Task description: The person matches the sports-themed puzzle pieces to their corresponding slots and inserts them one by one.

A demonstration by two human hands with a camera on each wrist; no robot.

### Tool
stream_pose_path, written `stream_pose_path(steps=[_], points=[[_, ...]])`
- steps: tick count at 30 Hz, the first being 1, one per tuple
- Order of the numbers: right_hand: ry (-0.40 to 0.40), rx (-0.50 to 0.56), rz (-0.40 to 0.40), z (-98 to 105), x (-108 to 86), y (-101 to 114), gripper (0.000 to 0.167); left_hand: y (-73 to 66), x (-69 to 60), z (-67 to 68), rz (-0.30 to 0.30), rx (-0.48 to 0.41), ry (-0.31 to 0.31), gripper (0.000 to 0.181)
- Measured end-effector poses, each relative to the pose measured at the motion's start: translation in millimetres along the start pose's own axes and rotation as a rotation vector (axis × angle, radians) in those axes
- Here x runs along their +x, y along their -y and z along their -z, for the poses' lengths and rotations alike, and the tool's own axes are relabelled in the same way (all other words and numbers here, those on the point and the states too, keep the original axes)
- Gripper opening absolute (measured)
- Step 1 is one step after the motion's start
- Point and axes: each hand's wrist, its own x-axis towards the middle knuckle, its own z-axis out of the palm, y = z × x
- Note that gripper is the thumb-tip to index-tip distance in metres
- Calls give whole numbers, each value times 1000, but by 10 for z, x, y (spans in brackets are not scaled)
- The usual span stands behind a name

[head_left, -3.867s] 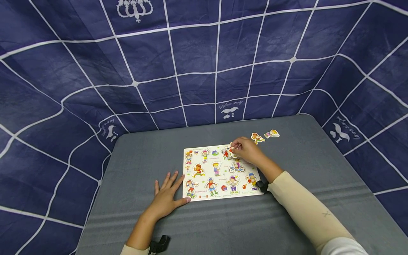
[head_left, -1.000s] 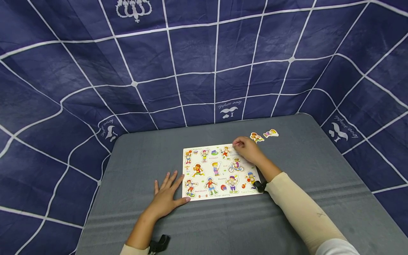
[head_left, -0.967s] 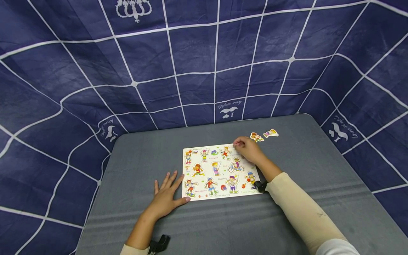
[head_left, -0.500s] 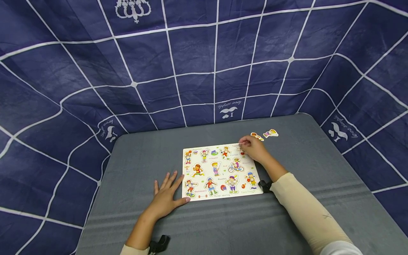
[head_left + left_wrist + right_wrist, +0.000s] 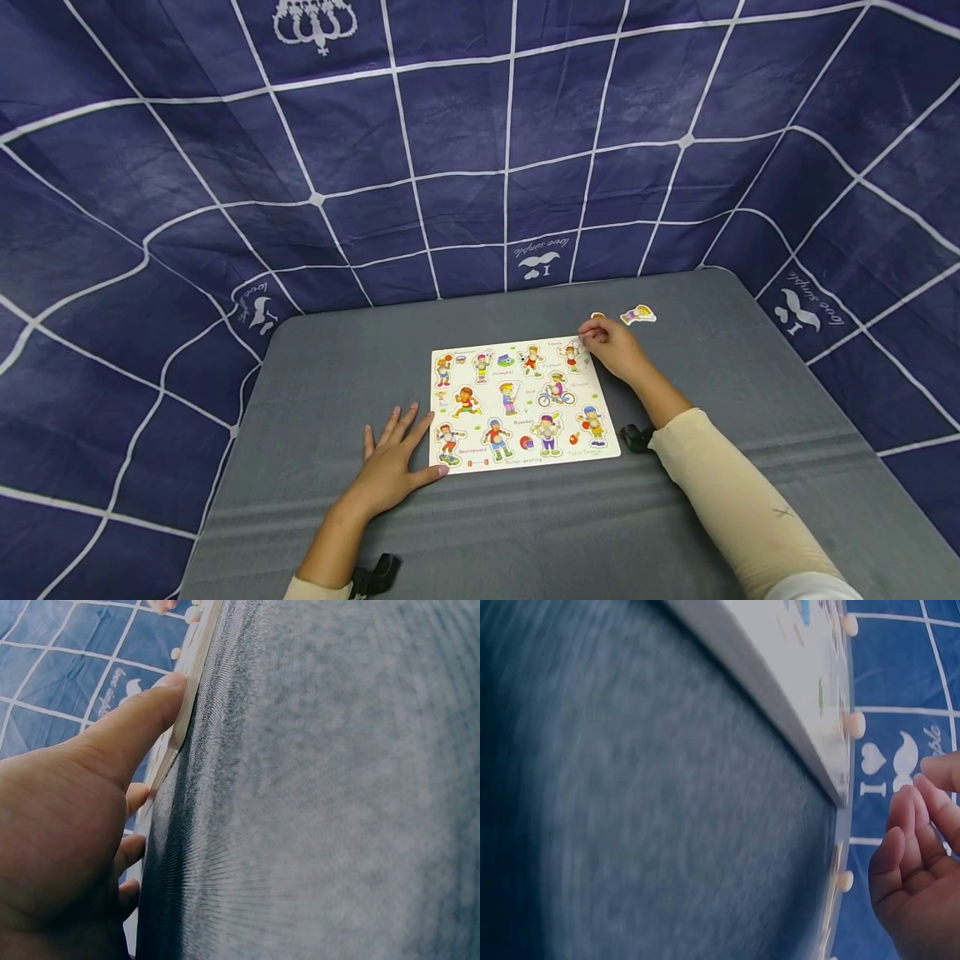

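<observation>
A white peg puzzle board [image 5: 491,417] with sports figures lies on the grey table. My left hand [image 5: 393,458] rests spread at its left side, the thumb [image 5: 142,712] touching the near edge in the left wrist view. By the far right corner, my right hand [image 5: 618,348] hovers with loosely bent fingers; I see nothing between them in the right wrist view. The tennis player piece [image 5: 572,358] sits in the board close to those fingertips. Behind the hand, one loose figure piece [image 5: 597,315] is mostly hidden. Another loose piece [image 5: 639,314], a yellow-haired figure, lies beside it.
Wooden knobs [image 5: 854,724] stand up from the pieces. A blue curtain [image 5: 465,208] with white lines encloses the back and sides of the grey table [image 5: 525,533]. Black wrist mounts [image 5: 378,575] sit at both wrists.
My right hand, earlier holding a piece over the board's upper right, has moved right towards the loose pieces. The tennis player piece now shows in the board. My left hand has stayed put.
</observation>
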Motion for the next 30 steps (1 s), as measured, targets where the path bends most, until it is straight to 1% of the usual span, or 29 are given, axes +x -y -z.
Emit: stream_pose_path(steps=[4, 9, 13, 18, 23, 30], points=[[-28, 27, -11, 47, 9, -74, 20, 3, 5, 2, 9, 3, 15, 97], [-70, 36, -17, 105, 32, -148, 21, 3, 9, 5, 10, 6, 18, 97], [-87, 54, -37, 153, 54, -210, 23, 6, 9, 5, 7, 8, 19, 97], [-118, 52, -72, 207, 81, -289, 25, 8, 9, 2, 5, 7, 13, 97], [-122, 5, -106, 242, 125, -347, 28, 4, 12, 8, 9, 7, 22, 96], [-66, -129, -149, 266, 191, -366, 31, -8, 9, 16, 10, 14, 27, 96]])
